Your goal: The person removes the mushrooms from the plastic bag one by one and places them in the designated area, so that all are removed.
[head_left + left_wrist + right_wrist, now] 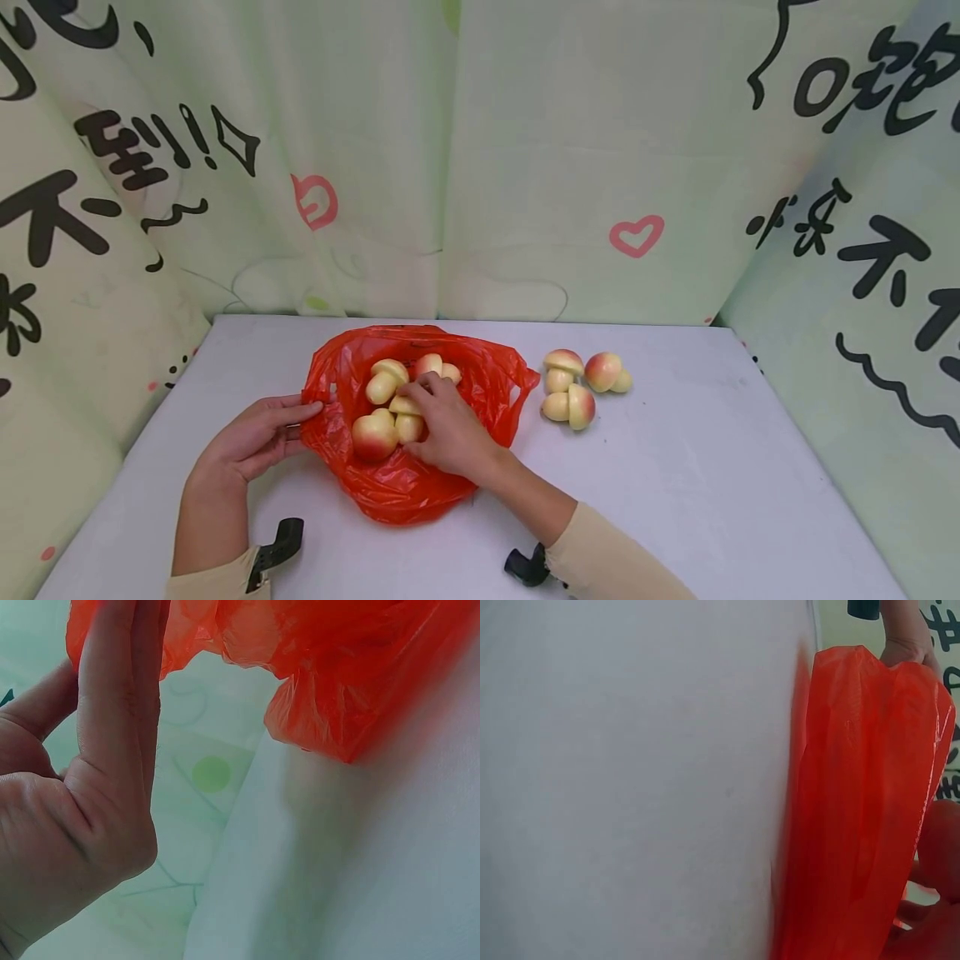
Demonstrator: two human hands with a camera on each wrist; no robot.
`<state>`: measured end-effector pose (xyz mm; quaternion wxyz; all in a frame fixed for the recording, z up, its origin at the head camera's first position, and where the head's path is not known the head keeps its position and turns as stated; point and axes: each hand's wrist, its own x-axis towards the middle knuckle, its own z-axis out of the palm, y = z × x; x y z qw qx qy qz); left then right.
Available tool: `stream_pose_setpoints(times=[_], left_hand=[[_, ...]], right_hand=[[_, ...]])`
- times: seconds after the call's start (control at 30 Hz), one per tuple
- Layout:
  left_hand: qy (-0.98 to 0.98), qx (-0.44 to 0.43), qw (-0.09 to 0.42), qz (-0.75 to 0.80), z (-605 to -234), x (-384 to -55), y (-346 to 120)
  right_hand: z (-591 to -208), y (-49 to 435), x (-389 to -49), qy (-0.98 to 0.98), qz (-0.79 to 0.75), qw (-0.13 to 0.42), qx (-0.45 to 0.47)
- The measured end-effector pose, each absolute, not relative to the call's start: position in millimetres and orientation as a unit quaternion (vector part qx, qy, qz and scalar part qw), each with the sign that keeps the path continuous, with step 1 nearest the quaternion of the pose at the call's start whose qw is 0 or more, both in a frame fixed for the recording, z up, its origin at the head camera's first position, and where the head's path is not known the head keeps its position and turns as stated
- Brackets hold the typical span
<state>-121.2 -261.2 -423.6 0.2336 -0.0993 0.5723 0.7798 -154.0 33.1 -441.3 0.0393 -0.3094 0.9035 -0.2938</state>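
A red plastic bag (397,500) lies with its mouth spread wide on the table, several cream-and-pink toy mushrooms inside. At the bag's left rim, my left hand (251,437) pinches the plastic between thumb and fingers; the left wrist view also has this hand (97,765) against the bag (330,697). Reaching into the bag, my right hand (457,437) grips a mushroom (407,425) between thumb and fingers. Beside it sit a mushroom (372,437) with a pink cap and a paler mushroom (382,383). In the right wrist view the bag's side (855,795) hides much of the grasp.
Three more mushrooms (581,406) lie close together on the white table (675,467), right of the bag. Behind and at both sides hangs a pale green curtain (525,183) with black writing and pink hearts. Black wrist mounts (279,546) sit at both sleeves.
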Motion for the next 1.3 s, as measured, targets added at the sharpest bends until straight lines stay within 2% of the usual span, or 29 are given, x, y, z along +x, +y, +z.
stream_pose_setpoints(times=[0.83,1.3], left_hand=[[0.576,-0.101,0.230,0.778,-423.8,-121.3,-259.8],[0.575,-0.113,0.231,0.776,-423.8,-121.9,-259.5]], right_hand=[[-439.2,26.8,-153.8,0.913,-0.267,0.039,-0.308],[-435.6,31.8,-151.5,0.909,-0.282,0.061,-0.301]])
